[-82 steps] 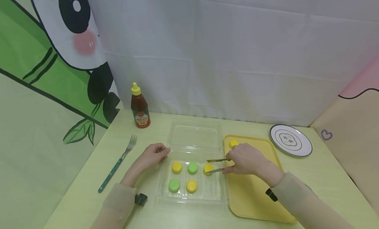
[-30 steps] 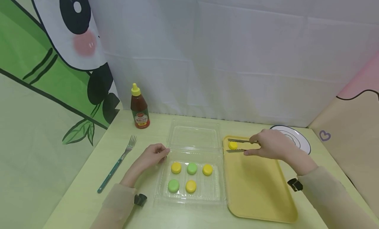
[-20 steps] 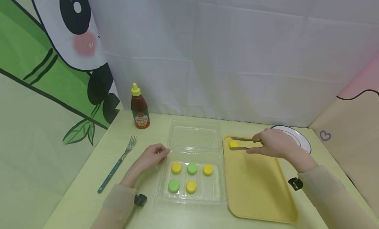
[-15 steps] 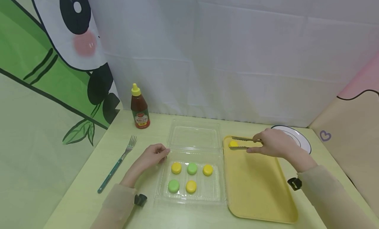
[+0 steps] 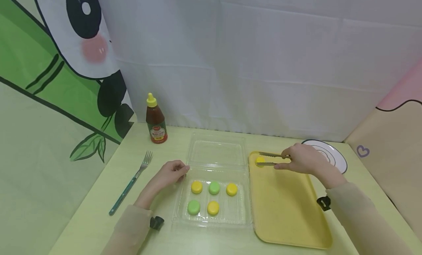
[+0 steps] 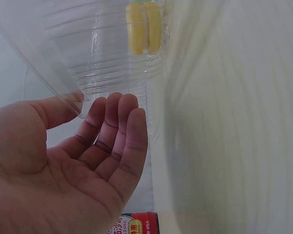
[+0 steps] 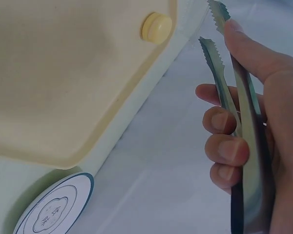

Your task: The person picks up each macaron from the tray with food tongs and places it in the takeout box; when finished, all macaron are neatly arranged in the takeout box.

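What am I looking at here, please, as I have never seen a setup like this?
There is no robot: a person works with two bare hands. The head view comes from a camera worn on the head, looking forward and down; the wrist views come from one on each wrist. The right hand holds metal tongs over a yellow tray, where one yellow macaron-like piece lies, ungripped. The left hand holds the edge of an open clear container with three yellow pieces and two green pieces. On the table are a fork, a sauce bottle and a plate.
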